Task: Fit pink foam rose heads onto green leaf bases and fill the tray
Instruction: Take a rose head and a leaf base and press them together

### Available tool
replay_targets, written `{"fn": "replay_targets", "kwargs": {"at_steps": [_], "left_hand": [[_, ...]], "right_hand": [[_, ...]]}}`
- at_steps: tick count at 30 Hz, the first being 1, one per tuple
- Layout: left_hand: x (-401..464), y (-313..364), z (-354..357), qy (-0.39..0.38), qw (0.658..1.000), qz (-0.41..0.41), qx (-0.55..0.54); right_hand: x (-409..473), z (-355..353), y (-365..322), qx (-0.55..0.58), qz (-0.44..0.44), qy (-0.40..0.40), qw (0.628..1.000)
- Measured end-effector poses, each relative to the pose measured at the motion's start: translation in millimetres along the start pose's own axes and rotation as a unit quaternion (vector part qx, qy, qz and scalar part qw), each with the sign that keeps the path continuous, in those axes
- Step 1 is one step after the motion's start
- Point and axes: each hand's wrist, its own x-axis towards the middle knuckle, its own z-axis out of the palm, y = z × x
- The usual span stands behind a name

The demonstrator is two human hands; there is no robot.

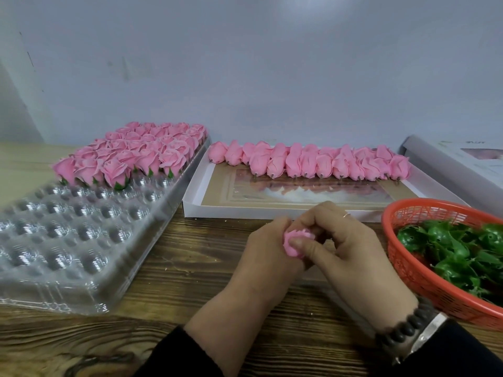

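Pink foam rose head (296, 244) is pinched between left hand (268, 257) and right hand (351, 251); petals could be crushed by excess pressure.

One clear plastic tray (81, 240) sits at nine o'clock, one white box (272, 210) at twelve, one orange basket (408, 268) at three. One pink rose head (295, 244) sits between two hands. Boxed heads, leaf bases: too crowded to count.

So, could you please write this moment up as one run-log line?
left hand: holds rose head | right hand: pinches same | tray: far rows filled | leaf bases: in orange basket
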Motion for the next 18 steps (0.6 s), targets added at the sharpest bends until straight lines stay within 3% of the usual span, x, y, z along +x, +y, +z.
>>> {"fn": "replay_targets", "kwargs": {"at_steps": [5,8,11,14,18], "left_hand": [[-0.7,0.6,-4.6,-0.015,0.999,-0.003,-0.041],[-0.2,3.8,-4.6,0.003,0.993,-0.015,-0.113],[0.4,5.9,-3.7,0.091,0.966,-0.025,-0.242],[2.2,6.6,-3.3,0.158,0.928,-0.037,-0.335],[3.7,6.2,1.5,0.142,0.888,-0.063,-0.434]], "right_hand": [[0.3,3.5,-5.4,-0.058,-0.028,-0.026,0.998],[-2.9,5.8,-5.5,-0.025,-0.023,0.015,0.999],[-4.3,9.4,-2.5,0.032,0.014,0.088,0.996],[-3.2,13.8,2.4,0.079,0.085,0.082,0.99],[-0.8,24.3,0.9,0.126,0.142,0.038,0.981]]}}
